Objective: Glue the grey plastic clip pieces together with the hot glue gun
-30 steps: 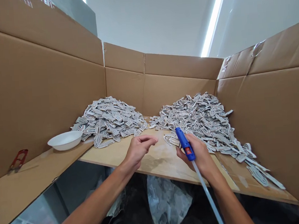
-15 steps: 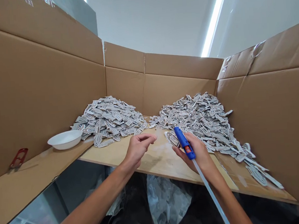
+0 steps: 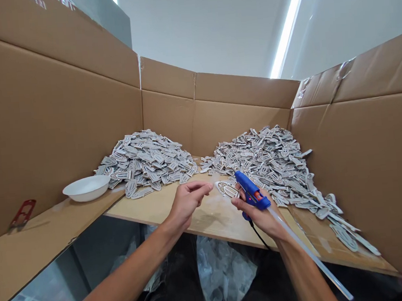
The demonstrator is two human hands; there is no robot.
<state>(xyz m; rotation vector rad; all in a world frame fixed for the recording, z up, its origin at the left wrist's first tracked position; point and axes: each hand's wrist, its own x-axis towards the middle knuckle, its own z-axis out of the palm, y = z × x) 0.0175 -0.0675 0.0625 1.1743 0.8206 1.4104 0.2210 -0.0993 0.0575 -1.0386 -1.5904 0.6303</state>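
My right hand (image 3: pixel 261 213) is wrapped round a blue hot glue gun (image 3: pixel 248 186), with a long translucent glue stick (image 3: pixel 312 257) coming out of its back. Between that hand's thumb and finger, a flat grey-white cut-out piece (image 3: pixel 227 189) with dark outlines sticks out to the left. Just left of the piece, my left hand (image 3: pixel 190 201) is closed in a pinch above the board. Whether anything small sits between its fingertips is hidden.
Two heaps of similar pieces, a left pile (image 3: pixel 149 159) and a right pile (image 3: pixel 267 157), lie on the wooden board (image 3: pixel 206 217). Cardboard walls (image 3: pixel 240 112) surround it. At left are a white bowl (image 3: pixel 87 188) and a red-handled tool (image 3: pixel 24 214). A black cord (image 3: pixel 259 236) hangs from the glue gun.
My right hand has turned, tilting the glue gun and swinging its stick to the right. The piece in that hand has come slightly left, closer to my left fingertips.
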